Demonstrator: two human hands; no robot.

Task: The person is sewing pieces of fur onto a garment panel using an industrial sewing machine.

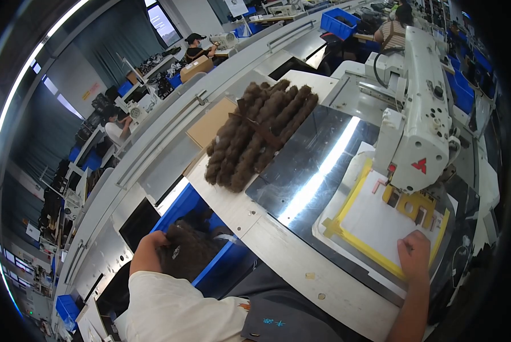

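Observation:
At the lower left, my left hand (158,241) is closed on a dark brown fuzzy fabric piece (190,251). The piece has a small pale mark and hangs at a blue bin (217,263) beside the bench. More dark material lies inside the bin, partly hidden. My right hand (415,254) rests with curled fingers on a white template with a yellow border (375,219), under the head of a white sewing machine (424,137). Whether those fingers hold anything is hidden. Yellow cut-out shapes lie on the template near the machine head.
Brown fuzzy rolls (261,134), tied with a dark strap, lie on the bench beside a shiny metal plate (315,171). Behind them is a cardboard piece (211,121). A long grey rail (170,134) runs past the bench. Co-workers sit at other machines farther off.

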